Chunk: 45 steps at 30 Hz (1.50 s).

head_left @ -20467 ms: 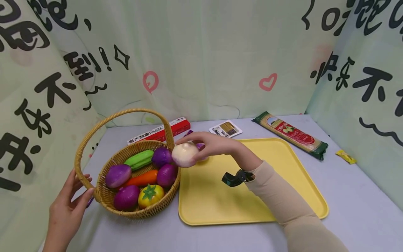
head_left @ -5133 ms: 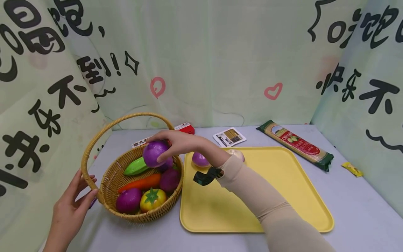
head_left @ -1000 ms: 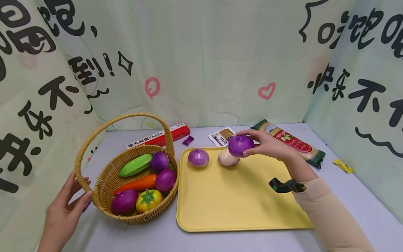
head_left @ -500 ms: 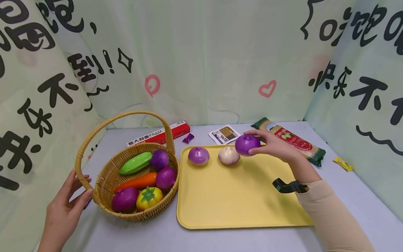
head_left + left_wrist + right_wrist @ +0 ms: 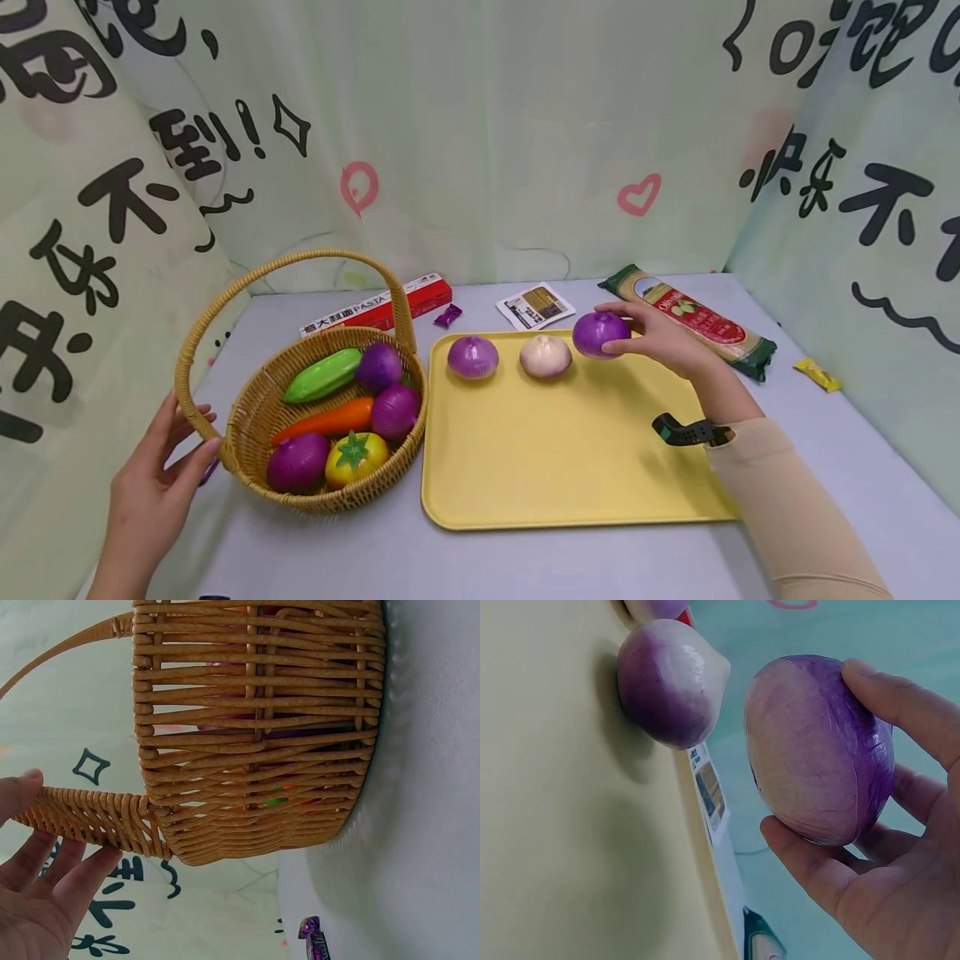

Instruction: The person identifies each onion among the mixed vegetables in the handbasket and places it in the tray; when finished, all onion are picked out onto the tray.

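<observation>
"PASTA" on the red box [image 5: 378,307]

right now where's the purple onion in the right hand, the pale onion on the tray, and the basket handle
purple onion [image 5: 597,334], head view, its front face
pale onion [image 5: 545,356], head view, its middle
basket handle [image 5: 300,262], head view, top of the arch
</observation>
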Each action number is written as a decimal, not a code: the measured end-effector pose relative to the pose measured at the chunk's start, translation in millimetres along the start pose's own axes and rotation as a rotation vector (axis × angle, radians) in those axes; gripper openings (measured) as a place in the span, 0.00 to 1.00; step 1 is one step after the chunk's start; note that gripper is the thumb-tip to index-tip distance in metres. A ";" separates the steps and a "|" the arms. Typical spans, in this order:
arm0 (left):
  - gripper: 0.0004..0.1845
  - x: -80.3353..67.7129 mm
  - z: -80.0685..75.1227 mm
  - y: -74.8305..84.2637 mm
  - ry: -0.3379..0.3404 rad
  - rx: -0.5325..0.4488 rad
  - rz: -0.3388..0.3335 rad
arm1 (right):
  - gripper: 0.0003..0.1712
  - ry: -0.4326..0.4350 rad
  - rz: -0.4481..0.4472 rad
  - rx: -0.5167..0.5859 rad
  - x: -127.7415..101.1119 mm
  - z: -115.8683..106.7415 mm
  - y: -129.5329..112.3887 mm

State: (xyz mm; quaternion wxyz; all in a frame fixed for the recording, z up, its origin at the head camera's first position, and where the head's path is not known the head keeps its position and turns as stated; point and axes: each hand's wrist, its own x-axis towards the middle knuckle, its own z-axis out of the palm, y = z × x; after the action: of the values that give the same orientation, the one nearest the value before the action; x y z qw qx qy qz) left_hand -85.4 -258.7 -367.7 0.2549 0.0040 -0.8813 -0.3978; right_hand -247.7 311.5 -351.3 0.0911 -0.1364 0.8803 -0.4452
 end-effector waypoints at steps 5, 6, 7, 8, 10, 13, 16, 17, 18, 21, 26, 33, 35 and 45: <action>0.43 1.6 0.0 -0.1 -0.001 0.007 -0.007 | 0.37 0.004 0.018 0.019 3.1 -1.6 8.3; 0.43 1.7 0.0 -0.3 -0.001 0.007 -0.007 | 0.37 0.006 0.020 0.020 3.5 -1.9 10.0; 0.43 1.8 0.0 -0.4 -0.001 0.007 -0.008 | 0.37 0.007 0.022 0.021 3.9 -2.1 11.4; 0.43 2.0 -0.1 -0.6 -0.002 0.009 -0.010 | 0.37 0.010 0.024 0.020 4.2 -2.3 12.9; 0.43 2.3 -0.3 -0.9 -0.003 0.011 -0.011 | 0.37 0.019 0.027 0.015 4.7 -2.5 15.1; 0.43 1.8 -0.2 -1.1 0.000 0.006 -0.009 | 0.38 0.026 0.032 0.008 5.1 -1.9 19.2; 0.43 0.7 -0.3 -1.4 -0.003 0.006 -0.010 | 0.38 0.022 0.035 0.005 5.0 -0.5 25.1; 0.43 0.1 -0.3 -1.8 -0.003 0.006 -0.011 | 0.38 0.019 0.039 0.006 5.0 0.0 27.2; 0.43 -0.2 -0.5 -2.1 -0.007 0.010 -0.014 | 0.38 0.016 0.044 0.008 5.1 0.5 29.4; 0.42 0.0 -1.1 -3.3 -0.018 0.025 -0.032 | 0.38 0.010 0.052 0.022 5.5 1.5 34.2; 0.42 0.8 -0.5 -3.9 -0.016 0.025 -0.033 | 0.39 0.011 0.055 0.031 7.1 1.5 36.5; 0.43 0.3 0.1 -4.1 -0.004 0.021 -0.014 | 0.39 0.014 0.042 0.011 6.2 -0.7 39.0; 0.43 0.1 0.1 -4.1 -0.003 0.023 -0.014 | 0.39 0.012 0.052 0.013 5.1 -1.2 40.7; 0.42 0.8 0.4 -3.0 -0.005 0.027 -0.024 | 0.39 -0.012 0.078 0.013 2.3 -1.3 59.7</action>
State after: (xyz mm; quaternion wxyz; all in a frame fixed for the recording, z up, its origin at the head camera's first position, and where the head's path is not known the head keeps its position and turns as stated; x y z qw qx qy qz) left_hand -86.9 -260.6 -369.7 0.2476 0.0170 -0.8871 -0.3891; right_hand -259.7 345.5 -398.9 0.1149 -0.1039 0.8814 -0.4462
